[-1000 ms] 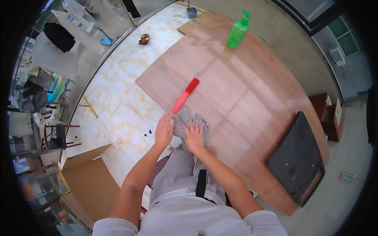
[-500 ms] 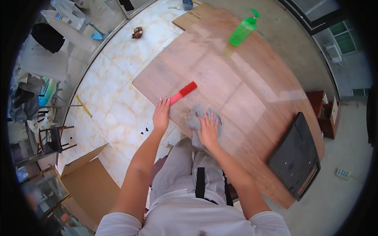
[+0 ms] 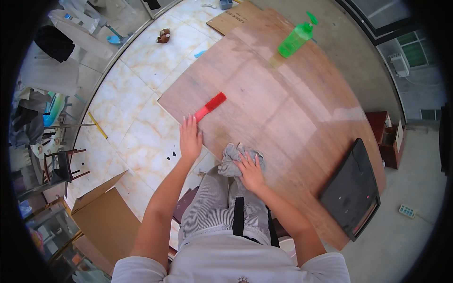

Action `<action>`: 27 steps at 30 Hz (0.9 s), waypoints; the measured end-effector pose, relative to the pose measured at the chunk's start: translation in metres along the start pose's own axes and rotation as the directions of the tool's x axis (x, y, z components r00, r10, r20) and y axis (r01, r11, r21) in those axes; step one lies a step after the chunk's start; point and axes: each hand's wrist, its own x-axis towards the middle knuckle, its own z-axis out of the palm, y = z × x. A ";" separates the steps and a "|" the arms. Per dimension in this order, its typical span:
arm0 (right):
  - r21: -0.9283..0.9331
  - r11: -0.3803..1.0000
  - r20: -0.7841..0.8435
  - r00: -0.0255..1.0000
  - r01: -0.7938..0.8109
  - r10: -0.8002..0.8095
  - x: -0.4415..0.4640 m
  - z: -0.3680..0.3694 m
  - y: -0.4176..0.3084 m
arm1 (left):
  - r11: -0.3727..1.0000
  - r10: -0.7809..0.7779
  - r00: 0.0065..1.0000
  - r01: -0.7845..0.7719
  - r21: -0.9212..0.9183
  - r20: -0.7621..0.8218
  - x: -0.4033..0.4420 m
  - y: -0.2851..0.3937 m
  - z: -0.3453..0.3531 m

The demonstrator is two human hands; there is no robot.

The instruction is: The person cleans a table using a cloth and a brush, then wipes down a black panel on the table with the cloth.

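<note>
Closest to the striped trousers (image 3: 205, 207), at the near edge of the wooden surface (image 3: 288, 122), a crumpled grey cloth (image 3: 230, 161) is covered in part by the right hand (image 3: 250, 172); its grip is left open, the fingers being spread over the cloth rather than closed round it. Slightly farther off, the left hand (image 3: 190, 140) is held with fingers outstretched, its grip also open; whether the handle of the red brush (image 3: 212, 104) is touched by the fingertips cannot be told. To the right, a black panel (image 3: 351, 191) is laid along the surface's edge. At the far end, a green pump bottle (image 3: 296, 40) is stood.
</note>
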 end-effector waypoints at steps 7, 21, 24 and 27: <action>0.029 1.000 -0.034 0.999 0.007 -0.006 0.075 -0.017 -0.023 | 0.950 0.105 0.987 -0.063 -0.307 0.124 -0.038 0.040 -0.002; 0.046 0.998 -0.052 0.998 -0.041 0.043 0.059 -0.005 -0.016 | 0.946 0.325 0.856 -0.285 -0.158 0.403 -0.052 0.054 0.020; 0.073 0.994 -0.092 0.992 -0.078 0.085 0.072 -0.002 -0.017 | 0.946 0.321 0.843 -0.267 -0.182 0.431 -0.030 0.049 0.021; 0.098 0.991 -0.131 0.986 -0.091 0.104 0.078 0.000 -0.019 | 0.944 0.326 0.848 -0.264 -0.199 0.419 -0.023 0.045 0.017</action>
